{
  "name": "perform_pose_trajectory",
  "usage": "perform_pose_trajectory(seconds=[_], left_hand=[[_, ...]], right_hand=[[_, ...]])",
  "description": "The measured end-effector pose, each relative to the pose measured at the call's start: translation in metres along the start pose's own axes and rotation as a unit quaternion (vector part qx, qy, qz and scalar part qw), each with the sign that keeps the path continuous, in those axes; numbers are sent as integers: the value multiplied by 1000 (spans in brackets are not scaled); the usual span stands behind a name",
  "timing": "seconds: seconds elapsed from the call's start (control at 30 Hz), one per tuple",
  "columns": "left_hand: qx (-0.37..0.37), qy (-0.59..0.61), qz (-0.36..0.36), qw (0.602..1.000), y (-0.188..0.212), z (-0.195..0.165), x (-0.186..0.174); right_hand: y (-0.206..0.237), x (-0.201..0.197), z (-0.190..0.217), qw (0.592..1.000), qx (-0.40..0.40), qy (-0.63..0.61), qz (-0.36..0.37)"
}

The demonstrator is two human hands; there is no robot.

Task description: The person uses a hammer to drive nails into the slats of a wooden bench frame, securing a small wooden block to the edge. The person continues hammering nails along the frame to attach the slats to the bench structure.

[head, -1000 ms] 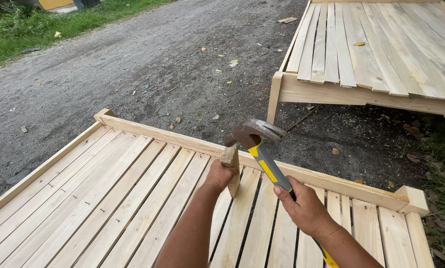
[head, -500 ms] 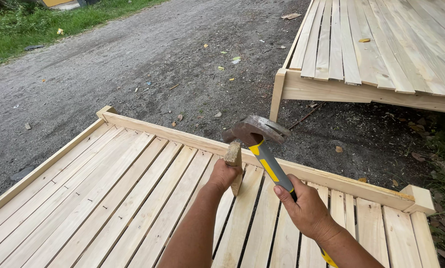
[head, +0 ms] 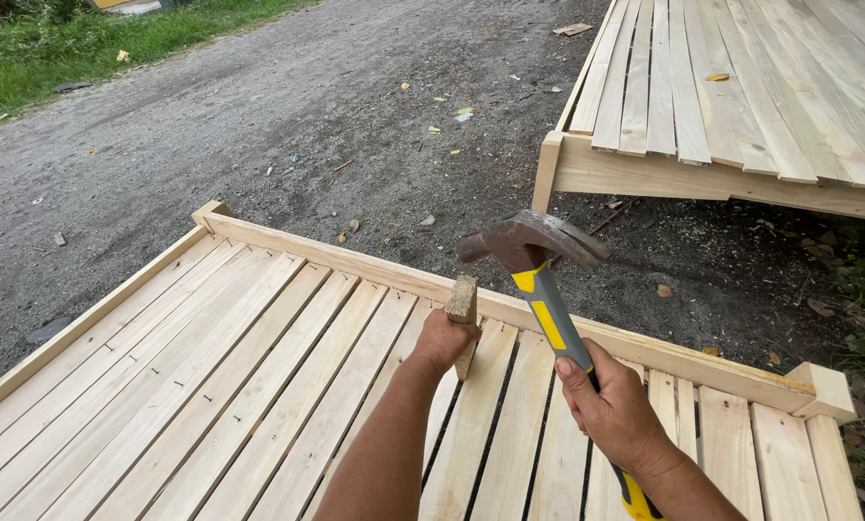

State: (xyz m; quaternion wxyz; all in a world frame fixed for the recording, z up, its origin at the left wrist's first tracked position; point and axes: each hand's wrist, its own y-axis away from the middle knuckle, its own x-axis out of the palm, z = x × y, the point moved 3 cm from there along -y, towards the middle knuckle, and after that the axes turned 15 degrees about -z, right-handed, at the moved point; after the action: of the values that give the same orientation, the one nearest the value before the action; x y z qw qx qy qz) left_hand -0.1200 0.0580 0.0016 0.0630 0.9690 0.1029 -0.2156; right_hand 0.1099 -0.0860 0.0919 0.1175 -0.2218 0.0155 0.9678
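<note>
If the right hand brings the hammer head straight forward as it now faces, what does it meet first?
Most likely the top of the small wooden block held upright by the left hand; the hammer in the right hand faces it, though depth is uncertain.

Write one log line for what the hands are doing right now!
left hand: holds wood block upright on slats | right hand: grips hammer, head raised above block

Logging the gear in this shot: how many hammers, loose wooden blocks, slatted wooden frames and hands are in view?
Hammer, grey and yellow, gripped by the right hand: 1
Small wooden block, held upright in the left hand: 1
Slatted wooden frames, near one and far one: 2
Hands: 2
Total: 6
</note>
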Motion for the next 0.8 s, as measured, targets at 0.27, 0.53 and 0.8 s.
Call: perform_pose_trajectory(seconds=[0.27, 0.53, 0.8], left_hand=[[-3, -5, -12, 1000, -7, 10, 5], [15, 7, -8, 1000, -10, 13, 7], [4, -9, -7, 1000, -6, 16, 9]], right_hand=[[-5, 14, -20, 987, -31, 153, 32], [-2, 3, -3, 998, -28, 57, 5], [-5, 13, -20, 984, -16, 169, 60]])
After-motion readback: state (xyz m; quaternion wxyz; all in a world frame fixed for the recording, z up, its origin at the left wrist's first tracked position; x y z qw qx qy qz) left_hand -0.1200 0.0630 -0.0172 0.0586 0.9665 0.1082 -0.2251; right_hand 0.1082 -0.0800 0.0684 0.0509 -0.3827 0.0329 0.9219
